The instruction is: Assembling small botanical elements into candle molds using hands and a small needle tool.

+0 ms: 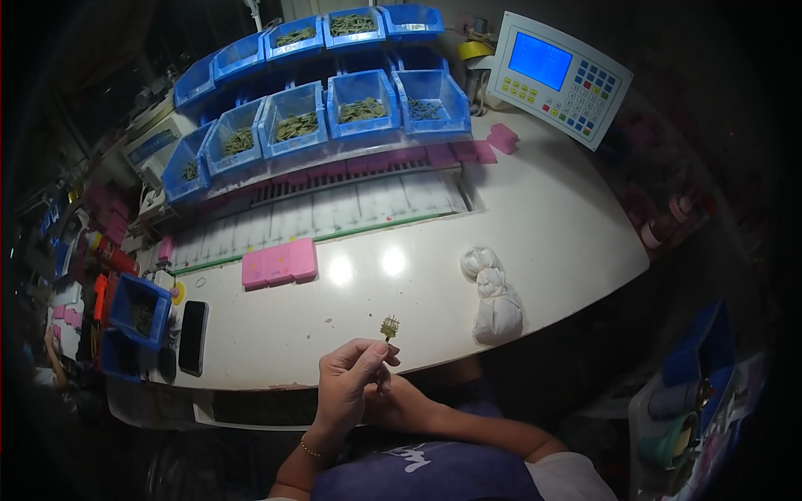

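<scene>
My left hand point(344, 373) is closed in a pinch at the front edge of the white table. Between its thumb and fingers stands a small yellow-green piece point(389, 326) with a grid-like, pronged top, held upright by its lower end. I cannot make out its exact kind. My right hand point(401, 407) lies just below and behind the left one, close against it. The left hand hides most of its fingers, so what it holds, if anything, does not show.
Blue bins point(362, 108) with small greenish pieces stand in two tiers at the back. Pink blocks point(281, 264), a phone point(194, 337) and a tied white cloth bundle point(494, 302) lie on the table point(568, 217). A keypad panel with a blue screen point(561, 79) stands at back right.
</scene>
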Motion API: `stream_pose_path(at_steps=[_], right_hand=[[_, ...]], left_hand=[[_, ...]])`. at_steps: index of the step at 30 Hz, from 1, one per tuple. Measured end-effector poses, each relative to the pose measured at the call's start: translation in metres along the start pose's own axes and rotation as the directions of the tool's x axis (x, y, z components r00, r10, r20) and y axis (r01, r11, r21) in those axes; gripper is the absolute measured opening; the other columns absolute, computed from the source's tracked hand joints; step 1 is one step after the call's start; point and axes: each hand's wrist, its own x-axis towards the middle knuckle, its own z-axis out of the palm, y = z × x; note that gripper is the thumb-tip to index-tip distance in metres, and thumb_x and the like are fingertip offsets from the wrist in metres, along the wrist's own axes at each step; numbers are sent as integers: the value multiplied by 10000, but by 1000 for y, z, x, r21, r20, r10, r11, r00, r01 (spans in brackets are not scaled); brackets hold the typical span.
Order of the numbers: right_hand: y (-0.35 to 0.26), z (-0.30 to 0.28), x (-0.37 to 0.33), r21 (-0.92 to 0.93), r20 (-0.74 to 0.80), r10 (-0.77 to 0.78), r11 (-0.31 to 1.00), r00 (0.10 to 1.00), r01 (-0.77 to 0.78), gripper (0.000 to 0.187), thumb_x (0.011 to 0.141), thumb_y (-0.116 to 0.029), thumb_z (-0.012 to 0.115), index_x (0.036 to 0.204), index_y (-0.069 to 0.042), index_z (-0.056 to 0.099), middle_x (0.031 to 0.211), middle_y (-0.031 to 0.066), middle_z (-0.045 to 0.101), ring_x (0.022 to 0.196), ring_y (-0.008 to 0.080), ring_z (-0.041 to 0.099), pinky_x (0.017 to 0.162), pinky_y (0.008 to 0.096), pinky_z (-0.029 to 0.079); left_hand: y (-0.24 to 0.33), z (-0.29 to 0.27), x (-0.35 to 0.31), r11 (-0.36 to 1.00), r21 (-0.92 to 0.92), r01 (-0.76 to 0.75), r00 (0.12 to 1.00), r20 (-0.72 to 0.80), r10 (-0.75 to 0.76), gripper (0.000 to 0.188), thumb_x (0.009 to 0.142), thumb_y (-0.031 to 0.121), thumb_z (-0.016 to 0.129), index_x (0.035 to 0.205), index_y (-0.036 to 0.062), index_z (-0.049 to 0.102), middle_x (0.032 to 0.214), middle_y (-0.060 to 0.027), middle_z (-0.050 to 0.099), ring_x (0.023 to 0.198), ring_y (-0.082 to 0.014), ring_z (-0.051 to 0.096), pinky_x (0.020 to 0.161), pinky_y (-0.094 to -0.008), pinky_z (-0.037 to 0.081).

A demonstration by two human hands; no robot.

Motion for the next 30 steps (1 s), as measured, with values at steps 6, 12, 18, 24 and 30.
stream_pose_path(at_steps=[6, 12, 18, 24, 30], right_hand=[[-8, 1, -1, -183, 22, -155, 971, 988, 157, 120, 800, -92, 657, 893, -39, 602, 883, 149, 616, 853, 326, 630, 744, 414, 522], [-15, -13, -3, -142, -136, -101, 986, 986, 82, 191, 790, -84, 687, 934, -50, 566, 848, 133, 592, 790, 342, 617, 690, 432, 511], [-12, -27, -1, -189, -195, -179, 972, 964, 142, 195, 795, -66, 682, 958, -71, 574, 801, 121, 576, 742, 349, 599, 653, 443, 490], [-8, -55, 3, -344, -271, -182, 936, 945, 82, 101, 838, -72, 668, 936, -63, 646, 797, 121, 616, 745, 329, 616, 675, 427, 491], [-2, -100, 0, -515, -416, -219, 857, 883, -30, 208, 832, -62, 685, 1039, -60, 704, 827, 116, 662, 751, 301, 626, 699, 395, 501]], left_hand=[[0, -2, -2, 999, -25, -20, 1000, 1, 20, 225, 941, 172, 634, 888, -45, 658, 772, -130, 649, 533, -109, 561, 484, -247, 470], [3, -4, -7, 999, -29, 27, 999, 41, -26, 249, 966, 186, 627, 947, -58, 673, 812, -97, 661, 579, -94, 570, 542, -225, 483], [4, 0, -6, 1000, -22, 9, 1000, -7, -9, 235, 947, 179, 630, 895, -49, 657, 744, -111, 657, 528, -109, 557, 505, -232, 456], [1, -2, -1, 1000, -28, 6, 1000, 2, -6, 231, 944, 183, 635, 902, -42, 664, 766, -112, 665, 555, -113, 565, 511, -244, 471], [7, 0, 4, 995, 96, 11, 999, -36, -7, 237, 938, 176, 637, 916, -57, 670, 788, -128, 664, 572, -125, 574, 510, -263, 480]])
